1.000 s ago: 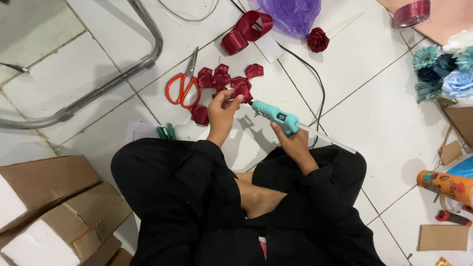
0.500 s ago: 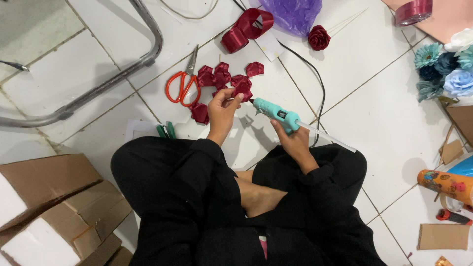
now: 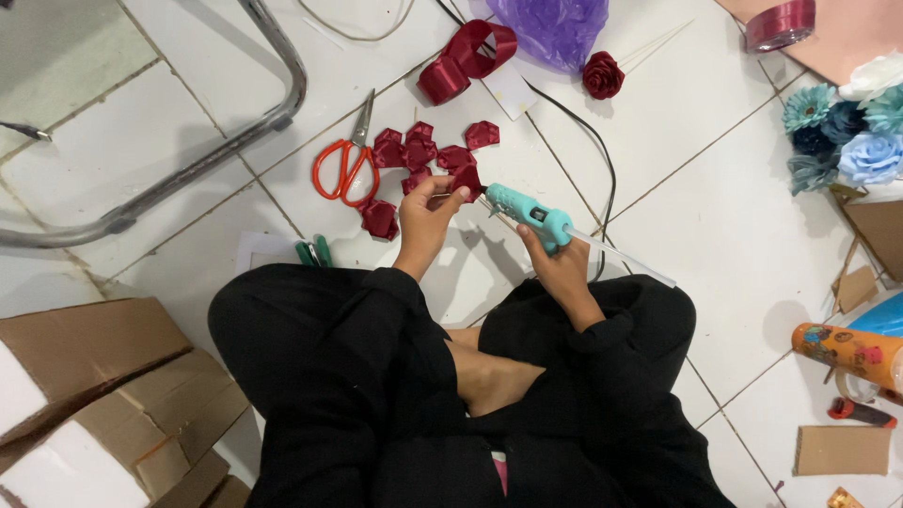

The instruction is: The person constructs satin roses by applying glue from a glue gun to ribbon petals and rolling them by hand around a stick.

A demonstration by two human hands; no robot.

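A dark red ribbon petal (image 3: 466, 181) is pinched in the left hand (image 3: 425, 212); the teal glue gun (image 3: 529, 214), gripped by the right hand (image 3: 562, 268), is aimed leftward at it, nozzle just beside

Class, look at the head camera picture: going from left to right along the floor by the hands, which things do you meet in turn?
Orange-handled scissors → left hand pinching a dark red petal → teal glue gun in the right hand → paper flower bunch.

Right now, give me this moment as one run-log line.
left hand: pinches dark red ribbon petal | right hand: grips teal plastic glue gun, nozzle at petal | orange-handled scissors: on white tiled floor
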